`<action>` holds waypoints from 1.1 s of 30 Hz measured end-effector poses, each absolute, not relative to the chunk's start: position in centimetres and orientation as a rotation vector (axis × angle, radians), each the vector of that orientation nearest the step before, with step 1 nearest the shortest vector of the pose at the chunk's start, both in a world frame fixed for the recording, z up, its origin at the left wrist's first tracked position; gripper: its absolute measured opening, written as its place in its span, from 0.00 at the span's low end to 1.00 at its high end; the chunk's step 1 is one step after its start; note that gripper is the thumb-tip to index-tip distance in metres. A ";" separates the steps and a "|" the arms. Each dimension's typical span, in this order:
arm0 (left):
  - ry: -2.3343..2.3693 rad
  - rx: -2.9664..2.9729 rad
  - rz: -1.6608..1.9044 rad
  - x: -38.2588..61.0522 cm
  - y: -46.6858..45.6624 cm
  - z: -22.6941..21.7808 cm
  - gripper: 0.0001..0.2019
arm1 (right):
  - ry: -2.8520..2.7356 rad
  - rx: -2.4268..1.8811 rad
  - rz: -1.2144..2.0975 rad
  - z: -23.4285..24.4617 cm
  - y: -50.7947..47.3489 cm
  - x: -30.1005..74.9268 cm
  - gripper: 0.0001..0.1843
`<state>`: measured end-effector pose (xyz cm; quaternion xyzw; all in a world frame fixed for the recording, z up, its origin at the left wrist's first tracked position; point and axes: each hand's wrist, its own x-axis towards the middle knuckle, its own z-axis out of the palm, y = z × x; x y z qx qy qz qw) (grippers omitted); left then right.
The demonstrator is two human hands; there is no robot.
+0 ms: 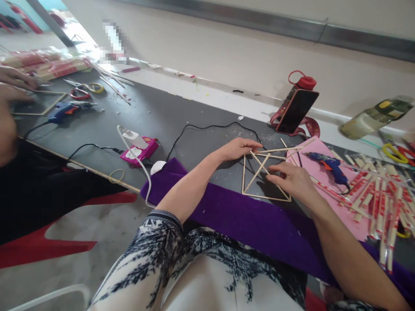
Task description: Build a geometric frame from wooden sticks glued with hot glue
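A square frame of thin wooden sticks with crossed diagonals [259, 175] lies on the dark table in front of me. My left hand [238, 149] rests on its upper left corner, fingers closed over the stick ends. My right hand [292, 177] presses on the frame's right side, fingertips pinching where the diagonals run. A blue hot glue gun [327, 164] lies just right of the frame on a pink sheet [343, 216].
A purple cloth [253, 220] hangs over the table's near edge. Several wrapped chopsticks [382, 203] lie at right. A phone leans on a red-capped bottle [296, 108]. A pink power strip [139, 149] sits at left. Another person's hands [13, 86] work on a second frame with scissors [82, 88] nearby.
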<state>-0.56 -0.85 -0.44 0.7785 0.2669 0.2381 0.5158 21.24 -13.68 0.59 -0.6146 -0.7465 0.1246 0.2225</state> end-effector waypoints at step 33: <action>0.345 1.610 0.473 2.9 -1.3 3.5 0.11 | -1.805 -1.775 0.484 1.9 -17.0 22.7 0.08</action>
